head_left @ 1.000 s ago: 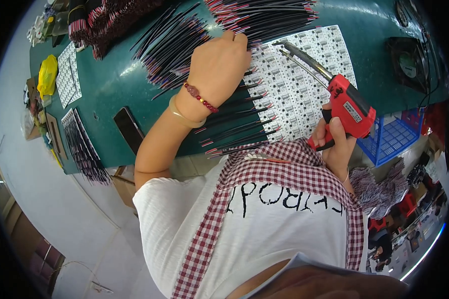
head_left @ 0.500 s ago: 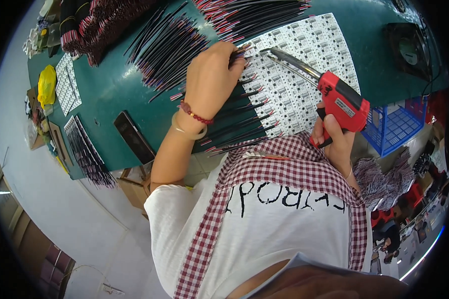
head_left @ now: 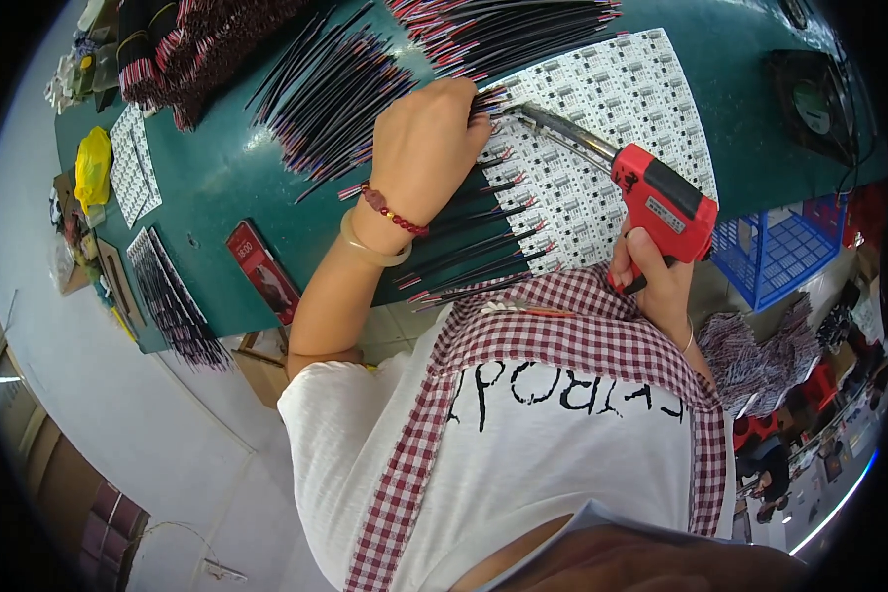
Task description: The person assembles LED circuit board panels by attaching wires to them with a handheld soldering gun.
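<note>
A red and black soldering gun [head_left: 669, 212] is in my right hand [head_left: 655, 284], fingers wrapped round its grip and trigger. Its metal tip reaches left to the upper left edge of a white sheet of small circuit boards [head_left: 631, 118]. My left hand [head_left: 422, 148] pinches black-sheathed wires [head_left: 489, 100] by that edge, their coloured ends close to the tip; whether tip and wire touch is too small to tell. Below my left hand, several black wires [head_left: 483, 237] run out from the sheet's left edge, their ends lying on the boards.
Piles of cut black wires [head_left: 335, 99] and more wires [head_left: 503, 35] lie beyond my left hand on the green table [head_left: 197, 187]. A phone [head_left: 263, 271] with its screen lit lies left of my forearm. A small fan [head_left: 809, 104] stands far right, above a blue crate [head_left: 779, 252].
The soldering gun has shifted a little left and down, its tip now nearer the wires in my left hand. The phone's screen has lit up.
</note>
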Tool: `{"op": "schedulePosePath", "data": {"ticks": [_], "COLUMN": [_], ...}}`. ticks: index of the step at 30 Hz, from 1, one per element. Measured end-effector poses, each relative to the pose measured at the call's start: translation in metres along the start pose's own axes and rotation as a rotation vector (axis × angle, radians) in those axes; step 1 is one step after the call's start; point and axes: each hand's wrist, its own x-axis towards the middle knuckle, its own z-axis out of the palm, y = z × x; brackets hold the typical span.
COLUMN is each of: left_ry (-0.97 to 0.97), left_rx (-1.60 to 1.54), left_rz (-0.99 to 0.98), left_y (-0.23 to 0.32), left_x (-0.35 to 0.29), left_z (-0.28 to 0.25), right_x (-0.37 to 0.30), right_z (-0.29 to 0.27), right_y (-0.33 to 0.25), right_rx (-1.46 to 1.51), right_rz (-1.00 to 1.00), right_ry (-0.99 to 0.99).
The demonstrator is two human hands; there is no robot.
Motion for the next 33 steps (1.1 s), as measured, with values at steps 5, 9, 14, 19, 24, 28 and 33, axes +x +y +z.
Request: {"op": "schedulePosePath", "data": {"ticks": [5, 9, 14, 19, 24, 28, 33], "left_ry": [-0.073, -0.052, -0.023, -0.057, -0.064, -0.057, -0.081], "left_rx": [0.029, 0.063, 0.074, 0.080, 0.100, 0.108, 0.094], "left_rz": [-0.015, 0.066, 0.111, 0.105, 0.098, 0.102, 0.076], "left_y": [0.003, 0.003, 0.001, 0.002, 0.002, 0.002, 0.001], "left_x": [0.003, 0.004, 0.005, 0.007, 0.009, 0.007, 0.007], "left_z": [-0.001, 0.001, 0.003, 0.002, 0.002, 0.004, 0.004], "right_x": [-0.006, -0.009, -0.008, -0.007, -0.010, -0.012, -0.012], "right_z": [0.001, 0.001, 0.000, -0.005, 0.001, -0.001, -0.002], "right_y": [0.000, -0.001, 0.000, 0.004, -0.001, -0.001, 0.001], "right_rx": [-0.034, 0.013, -0.020, -0.115, -0.035, 0.029, 0.008], "right_rz": [-0.014, -0.055, -0.011, -0.030, -0.052, -0.074, -0.052], "right_ry": [-0.008, 0.006, -0.001, -0.051, -0.008, 0.025, 0.017]}}
